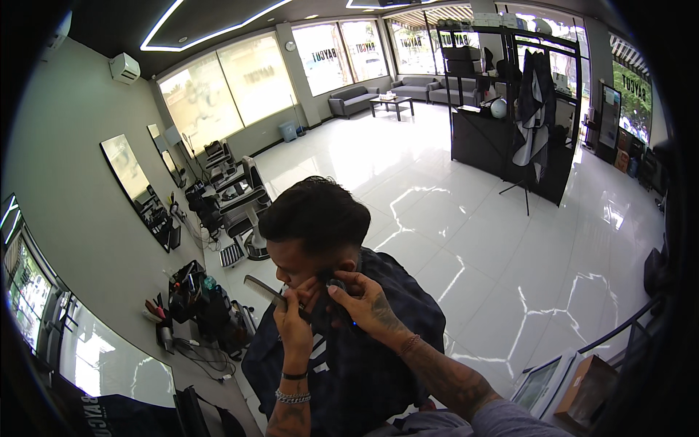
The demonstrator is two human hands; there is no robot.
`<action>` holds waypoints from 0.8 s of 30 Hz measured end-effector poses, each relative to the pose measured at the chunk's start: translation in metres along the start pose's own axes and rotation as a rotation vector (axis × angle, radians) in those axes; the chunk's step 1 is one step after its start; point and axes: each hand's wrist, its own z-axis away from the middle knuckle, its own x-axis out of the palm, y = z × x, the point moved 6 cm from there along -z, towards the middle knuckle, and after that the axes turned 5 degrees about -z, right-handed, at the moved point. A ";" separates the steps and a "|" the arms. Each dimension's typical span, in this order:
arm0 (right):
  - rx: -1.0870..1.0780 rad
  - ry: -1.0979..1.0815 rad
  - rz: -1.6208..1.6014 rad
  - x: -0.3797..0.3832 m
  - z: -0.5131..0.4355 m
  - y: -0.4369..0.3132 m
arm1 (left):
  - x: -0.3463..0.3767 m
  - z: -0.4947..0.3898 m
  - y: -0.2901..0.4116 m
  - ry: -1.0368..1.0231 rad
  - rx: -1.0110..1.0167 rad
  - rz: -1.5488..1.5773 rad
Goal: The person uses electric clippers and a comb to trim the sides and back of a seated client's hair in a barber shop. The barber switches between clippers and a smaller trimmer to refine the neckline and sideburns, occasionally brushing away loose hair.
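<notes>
A seated person with short dark hair [317, 216] is before me, draped in a dark barber's cape [382, 338]. My left hand [295, 322] holds a grey comb [262, 289], its toothed end pointing up and left. Fingers of that hand rest against the person's cheek. My right hand [366, 306] grips a dark hair clipper [341, 311] with a small blue light, its upper end beside the person's ear [344, 266]. The clipper's blade is hidden by fingers and shadow.
Barber chairs [246, 202] stand beyond the person, along the mirrored wall. A tool trolley [205, 306] with cords is at the left. A black shelf unit [480, 142] with hanging capes [532, 109] stands at the back right. A cardboard box [587, 390] sits lower right.
</notes>
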 end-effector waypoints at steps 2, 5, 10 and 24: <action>-0.137 -0.089 0.003 0.002 0.009 -0.017 | 0.004 0.002 0.002 0.090 0.037 -0.056; -0.121 -0.111 -0.139 -0.018 0.032 -0.038 | 0.020 0.007 -0.001 0.176 0.005 -0.105; -0.072 0.027 -0.288 -0.057 0.040 -0.067 | 0.079 -0.004 -0.013 0.356 0.239 -0.465; 0.182 -0.118 -0.050 -0.043 0.004 -0.045 | 0.051 0.001 -0.046 0.541 0.214 -0.444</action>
